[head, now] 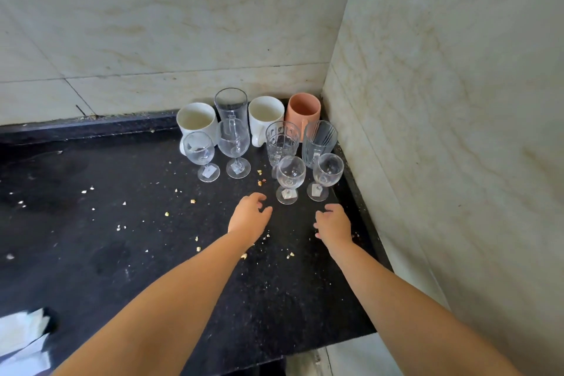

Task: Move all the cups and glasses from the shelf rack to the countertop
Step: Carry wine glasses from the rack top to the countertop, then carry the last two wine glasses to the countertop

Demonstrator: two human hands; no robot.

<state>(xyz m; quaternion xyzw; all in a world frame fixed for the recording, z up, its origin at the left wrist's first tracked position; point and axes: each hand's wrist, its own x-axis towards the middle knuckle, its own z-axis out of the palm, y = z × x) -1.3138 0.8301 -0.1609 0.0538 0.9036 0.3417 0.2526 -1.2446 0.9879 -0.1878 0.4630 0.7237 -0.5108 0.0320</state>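
Marble-patterned walls meet in a corner at the upper right of the frame, above a black tabletop [106,223] scattered with pale crumbs [192,201].

Cups and glasses stand upright, clustered in that corner. Back row, left to right: white mug [197,120], tall glass [230,104], second white mug [265,116], pink cup [303,110]. The pink cup's lower part is hidden by the glasses in front.

Middle row: two stemmed glasses [233,143] at centre-left, a patterned tumbler [281,139], and a ribbed tumbler [319,140].

Front: two small stemmed glasses [290,175] with labels under their bases; print unreadable.

Left hand [248,217] and right hand [334,224] hover just below the front glasses, touching nothing. Fingers [259,198] of both hands are loosely curled and slightly spread, holding nothing.

A pale object [21,339] at the lower left is cut off and unidentifiable. No shelf rack is in frame.
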